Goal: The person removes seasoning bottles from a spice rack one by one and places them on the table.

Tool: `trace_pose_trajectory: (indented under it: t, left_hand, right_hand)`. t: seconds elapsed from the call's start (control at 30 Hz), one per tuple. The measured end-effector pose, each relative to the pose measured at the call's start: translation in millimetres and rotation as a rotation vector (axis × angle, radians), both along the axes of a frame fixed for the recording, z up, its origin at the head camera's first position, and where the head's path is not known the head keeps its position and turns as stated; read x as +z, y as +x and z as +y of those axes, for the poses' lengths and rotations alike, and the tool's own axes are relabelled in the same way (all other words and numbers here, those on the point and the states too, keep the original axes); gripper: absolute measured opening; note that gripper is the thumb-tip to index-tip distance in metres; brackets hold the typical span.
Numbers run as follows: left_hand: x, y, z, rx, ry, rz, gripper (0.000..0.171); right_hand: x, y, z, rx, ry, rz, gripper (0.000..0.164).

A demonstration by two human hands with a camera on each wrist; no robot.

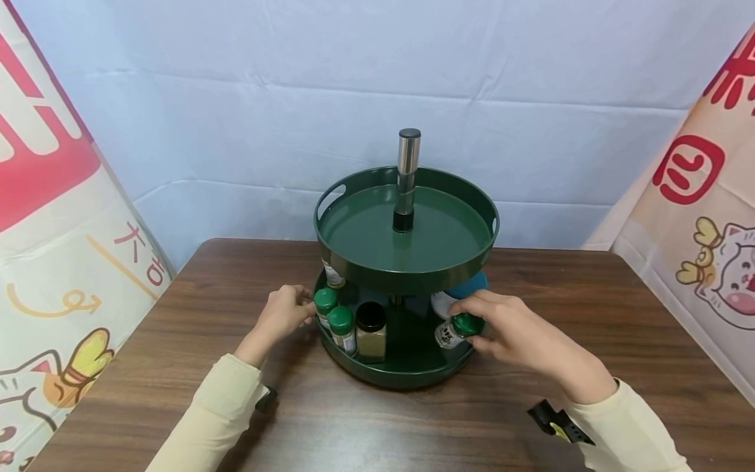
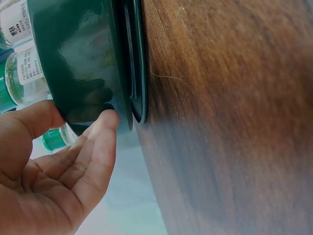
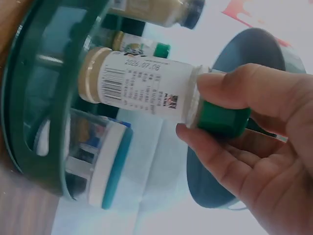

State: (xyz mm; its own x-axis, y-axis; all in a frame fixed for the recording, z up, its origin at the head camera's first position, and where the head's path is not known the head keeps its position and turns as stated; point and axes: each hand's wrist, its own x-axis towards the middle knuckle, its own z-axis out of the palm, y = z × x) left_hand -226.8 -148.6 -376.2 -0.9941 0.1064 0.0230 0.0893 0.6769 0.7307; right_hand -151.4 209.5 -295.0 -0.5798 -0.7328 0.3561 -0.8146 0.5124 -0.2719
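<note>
Cream sleeves (image 1: 212, 419) fill the foreground as I work over the wooden table (image 1: 377, 426). My right hand (image 1: 519, 337) pinches a green-capped spice jar (image 1: 455, 330) by its cap, tilted at the right edge of the green rack's lower tray (image 1: 407, 373). My left hand (image 1: 283, 313), fingers relaxed, touches that tray's left rim beside three upright jars (image 1: 350, 324). Beyond, the upper tray (image 1: 407, 262) surrounds a steel post (image 1: 407, 177).
</note>
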Motion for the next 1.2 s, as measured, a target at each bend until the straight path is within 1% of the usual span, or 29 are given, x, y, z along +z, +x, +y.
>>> trace_pose_trajectory:
  t: [0.13,0.3,0.5,0.63,0.8,0.93,1.07,1.2]
  left_hand:
    - [-0.1,-1.0,0.5,0.005,-0.001,-0.006,0.022]
    - [-0.5,-1.8,0.6,0.008,-0.002,-0.004,0.023]
    - [-0.6,-1.0,0.5,-0.001,0.004,-0.002,0.024]
    - [-0.7,-1.1,0.5,0.007,0.002,-0.001,0.024]
    - [-2.0,-1.7,0.9,0.010,0.008,-0.001,0.024]
    - [-2.3,-2.3,-0.1,0.010,0.006,0.004,0.022]
    - [-3.1,-2.8,-0.1,0.015,0.000,0.007,0.020]
    - [-2.7,-2.6,0.0,0.013,0.000,0.001,0.020]
  right_hand:
    - [5.6,1.6,2.7,-0.038,-0.002,0.012,0.041]
    - [8.5,2.4,3.4,-0.070,0.013,-0.008,0.040]
    - [11.4,1.5,5.7,-0.080,0.018,0.012,0.043]
    - [13.5,1.1,8.5,-0.087,0.016,0.029,0.045]
    - [18.9,3.8,18.7,-0.148,0.016,0.026,0.048]
    - [22.5,2.8,28.5,-0.194,0.006,0.030,0.049]
    - [21.9,-0.1,38.4,-0.230,-0.008,0.044,0.049]
    - [20.4,-2.8,47.0,-0.247,-0.010,0.069,0.048]
